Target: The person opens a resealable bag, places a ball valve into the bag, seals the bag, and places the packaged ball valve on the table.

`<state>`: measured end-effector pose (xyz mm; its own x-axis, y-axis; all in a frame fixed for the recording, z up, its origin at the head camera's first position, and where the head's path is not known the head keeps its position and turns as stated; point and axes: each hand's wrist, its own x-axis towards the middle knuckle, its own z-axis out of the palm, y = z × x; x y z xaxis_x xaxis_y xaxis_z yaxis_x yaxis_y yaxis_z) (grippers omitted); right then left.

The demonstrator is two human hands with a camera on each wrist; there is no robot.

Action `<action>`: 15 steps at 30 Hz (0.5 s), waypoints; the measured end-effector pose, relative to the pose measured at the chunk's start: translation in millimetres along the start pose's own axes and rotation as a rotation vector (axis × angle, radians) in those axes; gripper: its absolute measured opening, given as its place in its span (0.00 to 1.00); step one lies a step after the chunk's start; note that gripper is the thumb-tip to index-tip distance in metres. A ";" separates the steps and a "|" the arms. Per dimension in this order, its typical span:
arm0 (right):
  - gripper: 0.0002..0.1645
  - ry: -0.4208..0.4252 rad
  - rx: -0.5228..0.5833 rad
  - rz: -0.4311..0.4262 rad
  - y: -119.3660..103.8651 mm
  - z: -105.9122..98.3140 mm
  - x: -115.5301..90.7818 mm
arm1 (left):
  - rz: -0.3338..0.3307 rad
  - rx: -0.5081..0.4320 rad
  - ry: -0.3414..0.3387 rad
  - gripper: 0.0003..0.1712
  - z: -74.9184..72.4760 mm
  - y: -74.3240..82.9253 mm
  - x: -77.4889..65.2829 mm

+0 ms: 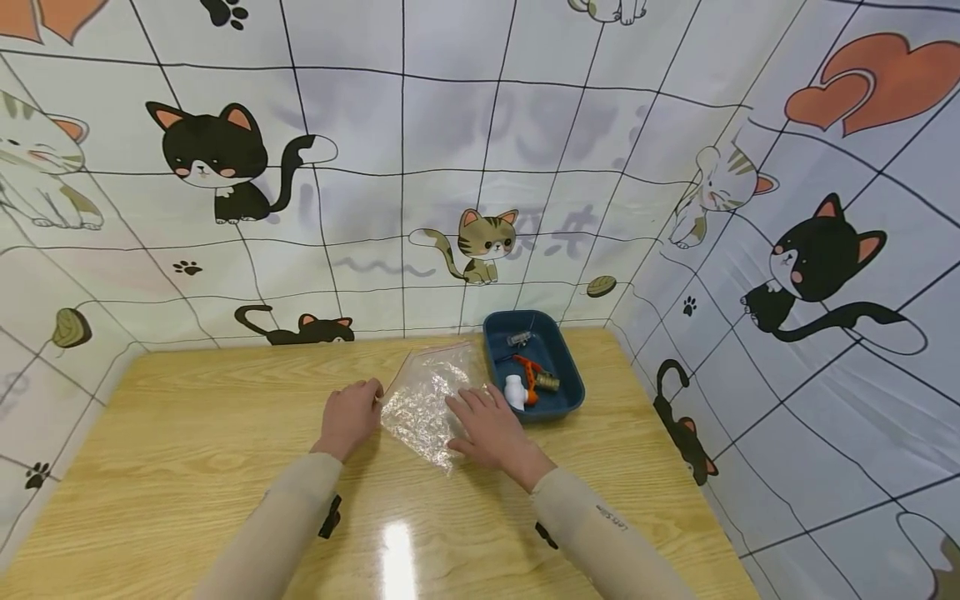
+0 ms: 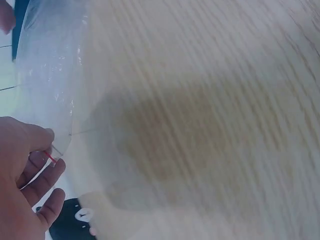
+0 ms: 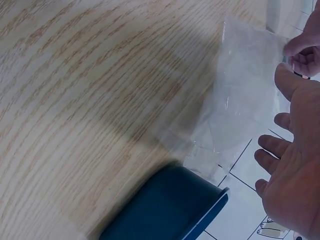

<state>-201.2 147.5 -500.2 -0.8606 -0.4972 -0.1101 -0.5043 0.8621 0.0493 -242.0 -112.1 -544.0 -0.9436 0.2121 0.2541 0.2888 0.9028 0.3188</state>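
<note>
A clear zip-lock bag (image 1: 423,404) with a red line along its top edge is over the wooden table. My left hand (image 1: 351,417) pinches the bag's left corner between thumb and fingers; in the left wrist view the red strip shows at the fingertips of that hand (image 2: 30,175). Spread above the bag's right side is my right hand (image 1: 491,433), its fingers extended. In the right wrist view the right hand (image 3: 295,145) has loosely bent fingers with nothing between them, beside the bag (image 3: 245,95). Whether it touches the plastic I cannot tell.
Just right of the bag stands a dark blue bin (image 1: 566,358). Inside lie an orange item (image 1: 529,371), a white piece (image 1: 515,392), a brass-coloured fitting (image 1: 547,382) and a small silvery part (image 1: 519,338). A cat-patterned curtain (image 1: 375,208) borders the wooden table (image 1: 225,417).
</note>
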 end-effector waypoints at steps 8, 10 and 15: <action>0.43 0.021 0.023 -0.005 0.4 -8.6 0.0 | 0.050 0.010 0.056 0.04 -27.3 3.1 1.1; 0.43 0.028 0.023 -0.001 0.8 -13.0 0.0 | 0.061 0.000 0.076 0.02 -35.7 4.8 1.0; 0.43 0.046 0.033 0.018 4.9 -20.9 0.8 | 0.092 -0.042 0.115 0.02 -56.5 9.2 -0.5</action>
<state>-205.8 149.3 -479.2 -0.8722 -0.4850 -0.0635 -0.4869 0.8733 0.0184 -229.8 -125.1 -489.5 -0.8886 0.2471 0.3863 0.3823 0.8646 0.3261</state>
